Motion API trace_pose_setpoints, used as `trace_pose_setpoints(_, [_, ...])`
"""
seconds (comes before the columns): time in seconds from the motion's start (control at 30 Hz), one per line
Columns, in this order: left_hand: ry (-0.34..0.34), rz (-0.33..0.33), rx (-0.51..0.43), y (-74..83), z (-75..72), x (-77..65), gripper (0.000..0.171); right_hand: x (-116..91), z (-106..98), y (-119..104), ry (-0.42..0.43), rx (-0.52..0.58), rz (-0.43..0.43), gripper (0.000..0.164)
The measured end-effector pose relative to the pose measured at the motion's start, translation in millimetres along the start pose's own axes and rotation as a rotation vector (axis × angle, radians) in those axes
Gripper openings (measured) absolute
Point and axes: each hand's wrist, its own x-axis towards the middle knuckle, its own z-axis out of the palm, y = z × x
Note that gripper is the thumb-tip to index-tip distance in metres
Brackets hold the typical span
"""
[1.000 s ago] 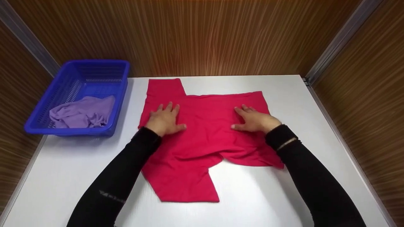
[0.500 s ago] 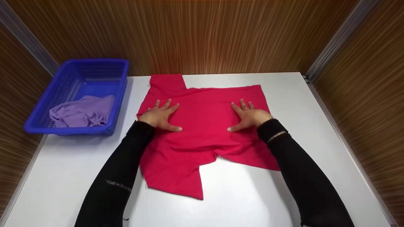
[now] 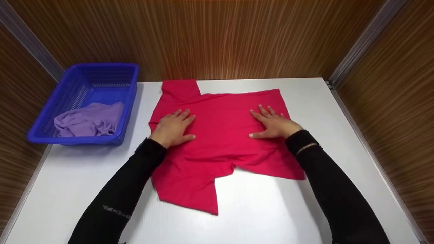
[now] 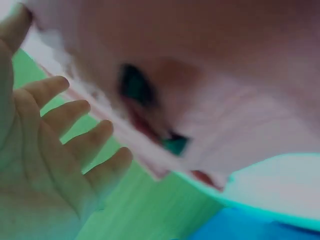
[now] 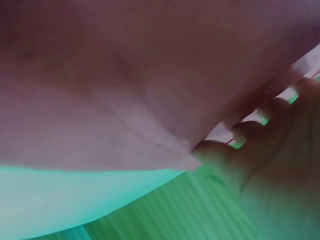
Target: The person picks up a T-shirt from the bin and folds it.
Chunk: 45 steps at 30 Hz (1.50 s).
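Note:
A red T-shirt lies spread sideways on the white table, one sleeve toward the back wall and the other toward the person. My left hand rests on its left part, palm down with the fingers extended. On the right part, my right hand lies with fingers spread and thumb pointing inward. Wrinkles run across the cloth below both hands. In the dim, tinted left wrist view, the left fingers are extended beside pale-looking cloth. The right wrist view has the fingers at the edge of the cloth.
A blue plastic basket stands at the back left, with a crumpled purple cloth inside. Wood-grain panels enclose the table at the back and both sides.
The shirt's back edge has shifted toward the wall, and its near sleeve has swung left. Over the last half second, my right hand has slid slightly right.

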Motion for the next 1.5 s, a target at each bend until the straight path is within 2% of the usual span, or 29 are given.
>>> trace_pose_setpoints(0.07, [0.033, 0.087, 0.014, 13.0, -0.6, -3.5, 0.079, 1, 0, 5, -0.005, 0.003, -0.005, 0.113])
trace_pose_setpoints(0.13, [0.031, 0.196, -0.005, 27.2, 0.7, -8.3, 0.079, 2, 0, 7, -0.01, 0.002, -0.001, 0.113])
trace_pose_setpoints(0.2, [-0.001, 0.31, -0.038, 41.2, 4.1, -14.6, 0.083, 2, 0, 8, -0.01, -0.002, 0.0, 0.114])
trace_pose_setpoints(0.27, [-0.065, 0.403, -0.048, 52.5, 9.3, -20.5, 0.09, 2, -1, 8, -0.009, -0.004, -0.002, 0.114])
trace_pose_setpoints(0.37, [-0.16, 0.463, -0.037, 63.6, 16.6, -28.0, 0.103, 2, 0, 9, 0.001, -0.007, -0.011, 0.113])
trace_pose_setpoints(0.43, [-0.193, 0.477, -0.024, 66.7, 20.5, -31.5, 0.11, 3, 0, 11, 0.008, -0.01, -0.014, 0.113])
trace_pose_setpoints(0.63, [-0.238, 0.479, -0.054, 68.5, 25.3, -37.9, 0.116, 4, 1, 15, 0.018, -0.018, -0.013, 0.114])
trace_pose_setpoints(0.8, [-0.221, 0.456, -0.064, 63.6, 22.4, -36.2, 0.104, 2, 3, 16, 0.024, 0.004, -0.024, 0.113])
trace_pose_setpoints(0.9, [-0.164, 0.384, -0.088, 50.1, 18.8, -30.9, 0.093, -2, 3, 16, 0.032, 0.003, -0.032, 0.111])
trace_pose_setpoints(1.0, [-0.119, 0.254, -0.121, 28.1, 15.4, -24.2, 0.091, -7, 3, 17, 0.018, -0.005, -0.026, 0.111])
trace_pose_setpoints(1.07, [-0.122, 0.172, -0.147, 12.2, 14.3, -21.3, 0.096, -11, 3, 16, -0.008, -0.005, -0.016, 0.113])
trace_pose_setpoints(1.13, [-0.139, 0.122, -0.167, -1.2, 13.8, -19.4, 0.101, -14, 3, 14, -0.034, -0.001, -0.002, 0.115])
trace_pose_setpoints(1.27, [-0.168, 0.109, -0.216, -15.6, 11.7, -17.3, 0.106, -19, 3, 12, -0.057, 0.0, 0.014, 0.116])
trace_pose_setpoints(1.37, [-0.183, 0.108, -0.227, -17.5, 8.6, -15.0, 0.107, -20, 3, 13, -0.052, 0.01, 0.018, 0.116])
trace_pose_setpoints(1.5, [-0.212, 0.075, -0.222, -17.5, 4.9, -9.4, 0.108, -13, 2, 17, -0.038, 0.013, 0.009, 0.115])
